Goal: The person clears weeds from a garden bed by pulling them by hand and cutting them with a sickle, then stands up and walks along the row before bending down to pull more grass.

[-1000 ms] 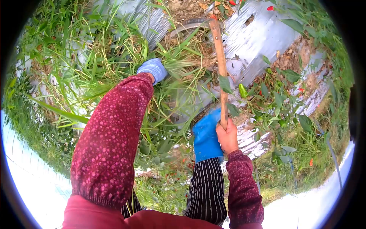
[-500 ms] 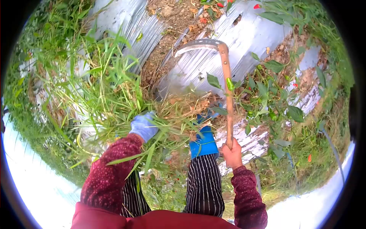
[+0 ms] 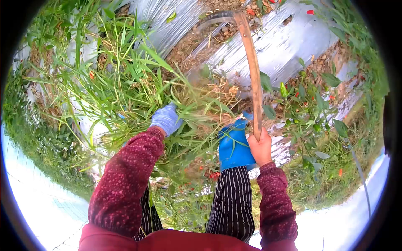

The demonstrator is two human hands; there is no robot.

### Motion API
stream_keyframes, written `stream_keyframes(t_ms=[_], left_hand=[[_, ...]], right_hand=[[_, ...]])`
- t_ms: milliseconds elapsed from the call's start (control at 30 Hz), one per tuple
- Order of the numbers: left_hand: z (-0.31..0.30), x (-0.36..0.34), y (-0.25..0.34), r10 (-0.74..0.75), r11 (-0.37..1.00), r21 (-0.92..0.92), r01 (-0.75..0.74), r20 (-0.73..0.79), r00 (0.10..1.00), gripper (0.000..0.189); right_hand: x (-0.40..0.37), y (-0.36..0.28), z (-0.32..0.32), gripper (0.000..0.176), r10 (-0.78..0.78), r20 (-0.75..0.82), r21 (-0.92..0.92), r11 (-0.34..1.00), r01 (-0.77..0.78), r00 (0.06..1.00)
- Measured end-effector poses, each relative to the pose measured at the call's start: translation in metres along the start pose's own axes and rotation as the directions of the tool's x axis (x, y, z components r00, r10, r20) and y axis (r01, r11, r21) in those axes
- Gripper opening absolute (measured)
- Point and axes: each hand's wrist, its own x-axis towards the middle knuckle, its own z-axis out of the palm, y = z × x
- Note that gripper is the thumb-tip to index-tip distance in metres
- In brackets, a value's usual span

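Observation:
My left hand (image 3: 166, 119), in a pale blue glove, is closed around a big bunch of long green grass (image 3: 138, 83). Blades spread out to the left and above it, and paler, drier stems (image 3: 209, 98) with roots or soil stick out on the right, partly blurred. My bare right hand (image 3: 260, 147) grips the lower end of a sickle's wooden handle (image 3: 253, 75). The sickle points away from me, its curved dark blade (image 3: 215, 16) over the soil strip, apart from the grass bunch.
Silver plastic mulch (image 3: 276, 46) covers the beds, with bare soil between the sheets. Pepper plants (image 3: 310, 96) with green and red fruit grow at the right. My blue boot (image 3: 236, 144) stands just left of my right hand. A thin stake or pipe (image 3: 360, 171) leans at far right.
The sickle has moved up and away from me, its blade now farther out. My left hand, with the grass, has shifted slightly up and right. The whole view has shifted too.

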Motion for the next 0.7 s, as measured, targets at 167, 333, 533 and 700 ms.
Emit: stream_keyframes(t_ms=[167,333,533,700], left_hand=[[-0.029,0.036,0.034,-0.081,0.969,-0.234,0.081,0.011,0.997,0.093],[-0.034,0.081,0.040,-0.112,0.943,-0.315,0.110,0.011,0.994,0.103],[-0.025,0.108,0.031,-0.061,0.951,-0.303,0.058,-0.001,0.998,0.110],[-0.032,0.120,0.034,-0.059,0.922,-0.382,0.062,0.019,0.998,0.101]], right_hand=[[-0.002,0.007,0.017,0.016,0.032,0.024,0.018,0.999,-0.032,0.999],[-0.009,0.015,0.032,0.019,0.081,0.021,-0.022,0.997,-0.080,0.997],[-0.011,0.009,0.031,0.021,0.154,0.026,0.052,0.987,-0.155,0.988],[-0.008,0.005,0.035,0.011,0.053,-0.010,0.126,0.991,-0.051,0.999]])
